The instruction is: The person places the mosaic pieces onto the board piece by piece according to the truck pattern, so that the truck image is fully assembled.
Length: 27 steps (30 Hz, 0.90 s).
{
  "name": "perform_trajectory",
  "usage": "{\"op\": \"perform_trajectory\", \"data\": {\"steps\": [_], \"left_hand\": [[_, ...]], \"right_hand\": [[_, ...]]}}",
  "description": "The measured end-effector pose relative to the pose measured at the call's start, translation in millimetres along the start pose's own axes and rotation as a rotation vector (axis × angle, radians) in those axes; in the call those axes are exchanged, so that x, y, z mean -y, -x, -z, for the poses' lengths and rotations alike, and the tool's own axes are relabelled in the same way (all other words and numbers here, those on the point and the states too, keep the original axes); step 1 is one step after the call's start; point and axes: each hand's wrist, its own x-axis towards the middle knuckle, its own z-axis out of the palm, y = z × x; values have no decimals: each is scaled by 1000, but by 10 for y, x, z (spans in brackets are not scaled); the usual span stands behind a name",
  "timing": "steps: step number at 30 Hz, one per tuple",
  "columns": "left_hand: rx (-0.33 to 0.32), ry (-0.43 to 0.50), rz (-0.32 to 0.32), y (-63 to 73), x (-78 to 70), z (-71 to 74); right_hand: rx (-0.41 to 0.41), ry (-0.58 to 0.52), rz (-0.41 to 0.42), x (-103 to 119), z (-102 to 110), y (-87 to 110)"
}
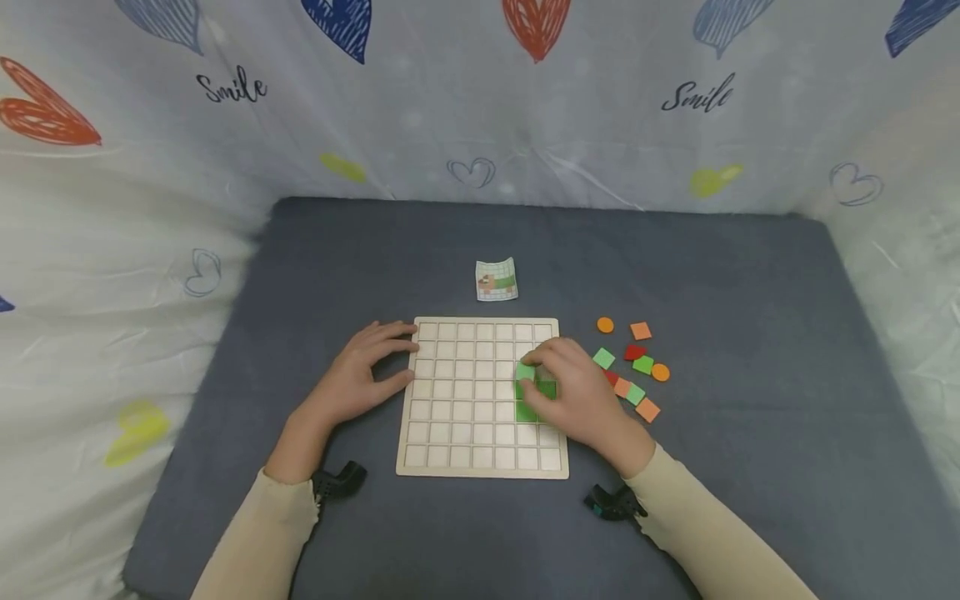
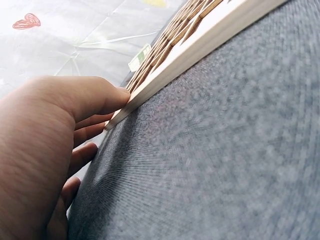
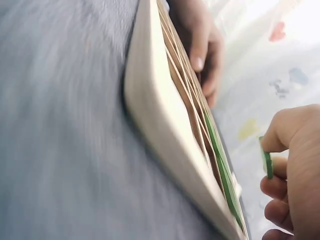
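Note:
A pale wooden grid board point(image 1: 450, 433) lies on the dark cloth between both hands. My right hand point(image 1: 581, 396) pinches a small light green square tile point(image 3: 266, 157) between thumb and fingers, over the right part of the board. Under and beside those fingers, several darker green tiles point(image 1: 527, 412) sit in the grid, partly hidden by the hand. At the board's left edge, my left hand point(image 1: 356, 371) rests with its thumb point(image 2: 107, 95) and fingertips against the wooden rim, its fingers spread and loosely bent.
Loose tiles lie right of the board: orange discs point(image 1: 605, 325), orange squares point(image 1: 647, 409), red pieces point(image 1: 635, 352) and green squares point(image 1: 642, 364). Behind the board is a small picture card point(image 1: 497, 281) with a gridded design. A printed white curtain point(image 1: 585, 108) surrounds the table.

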Motion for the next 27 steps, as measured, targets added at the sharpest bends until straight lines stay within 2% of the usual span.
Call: {"op": "perform_trajectory", "data": {"steps": [8,17,27], "left_hand": [[-11,-11,-13,-5,3,5],[5,1,10,11,4,1],[3,-5,7,5,-15,20]], "right_hand": [[51,16,39,79,-152,-66],[85,0,57,37,-199,-16],[95,43,90,10,-221,-12]]}}
